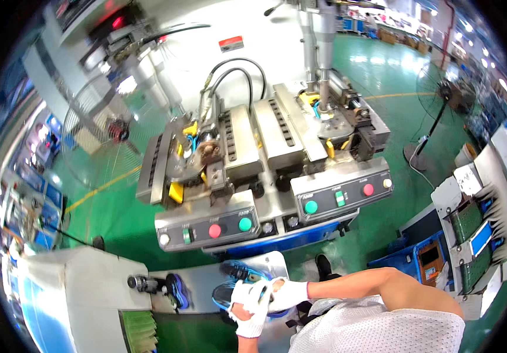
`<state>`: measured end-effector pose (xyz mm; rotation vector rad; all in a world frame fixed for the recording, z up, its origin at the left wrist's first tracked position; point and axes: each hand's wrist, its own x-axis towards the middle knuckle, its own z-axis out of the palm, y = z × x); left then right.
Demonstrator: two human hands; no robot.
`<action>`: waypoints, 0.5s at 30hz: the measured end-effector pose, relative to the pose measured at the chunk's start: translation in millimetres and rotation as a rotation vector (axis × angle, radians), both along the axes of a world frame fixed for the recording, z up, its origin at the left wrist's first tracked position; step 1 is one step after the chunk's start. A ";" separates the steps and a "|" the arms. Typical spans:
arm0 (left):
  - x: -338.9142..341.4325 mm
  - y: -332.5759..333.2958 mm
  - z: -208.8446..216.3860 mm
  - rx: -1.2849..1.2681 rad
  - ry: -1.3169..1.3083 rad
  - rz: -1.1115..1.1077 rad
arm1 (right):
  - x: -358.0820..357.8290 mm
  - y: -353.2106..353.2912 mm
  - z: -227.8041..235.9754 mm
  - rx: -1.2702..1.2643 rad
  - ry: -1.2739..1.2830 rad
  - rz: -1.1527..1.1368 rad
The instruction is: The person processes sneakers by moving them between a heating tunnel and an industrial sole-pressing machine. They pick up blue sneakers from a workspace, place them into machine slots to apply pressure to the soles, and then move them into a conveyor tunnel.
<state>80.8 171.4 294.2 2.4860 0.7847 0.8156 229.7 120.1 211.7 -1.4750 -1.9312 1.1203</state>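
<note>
Two blue and black sports shoes lie close together at the front of the machine. One shoe (246,270) is farther away, and the other shoe (223,295) is partly covered by my hands. My left hand (250,307), in a white glove, is over the nearer shoe with its fingers curled. Against it is my right hand (287,295), also white-gloved and closed, reaching in from the right. What the fingers pinch between them is hidden. A similar dark blue shoe (177,291) rests to the left on a grey metal surface (200,282).
Ahead stands a two-station machine with control panels (209,226) bearing coloured buttons, and black hoses (236,69). A black cylindrical part (141,283) juts out at left. To the right are a blue crate (403,259) and a conveyor-like unit (471,229). Fans (442,91) stand behind.
</note>
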 end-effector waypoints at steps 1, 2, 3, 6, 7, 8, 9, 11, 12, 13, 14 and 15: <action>30.3 6.8 21.6 -0.029 0.065 -0.104 | 26.2 -13.3 -3.4 0.035 0.163 -0.161; 48.4 16.6 23.9 0.000 0.013 -0.140 | 48.6 -16.5 48.4 0.074 0.344 -0.283; 73.1 20.1 38.6 0.084 -0.022 -0.175 | 82.8 -20.7 75.6 -0.331 0.152 -0.277; 143.7 23.8 79.5 0.135 -0.194 -0.200 | 155.1 -63.7 78.7 -0.369 0.349 -0.586; 162.4 23.7 81.9 0.138 -0.284 -0.140 | 172.8 -80.2 76.1 -0.263 0.495 -0.678; 181.0 25.1 82.6 0.139 -0.387 -0.083 | 187.9 -91.9 90.3 -0.151 0.629 -0.774; 192.0 26.0 81.5 0.053 -0.374 -0.023 | 208.3 -109.2 109.7 -0.304 0.805 -0.797; 224.7 23.7 69.8 -0.223 -0.485 -0.018 | 234.4 -129.0 111.2 -0.214 1.133 -0.913; 238.7 19.7 64.8 -0.362 -0.516 0.006 | 245.2 -136.5 98.2 -0.179 1.201 -0.986; 246.4 21.2 53.6 -0.339 -0.469 -0.049 | 256.3 -142.2 92.9 -0.139 1.269 -1.054; 252.8 16.7 41.2 -0.469 -0.519 -0.064 | 264.3 -146.8 92.2 -0.132 1.280 -1.100; 258.7 12.8 30.4 -0.493 -0.468 -0.058 | 273.3 -152.9 91.9 -0.120 1.286 -1.156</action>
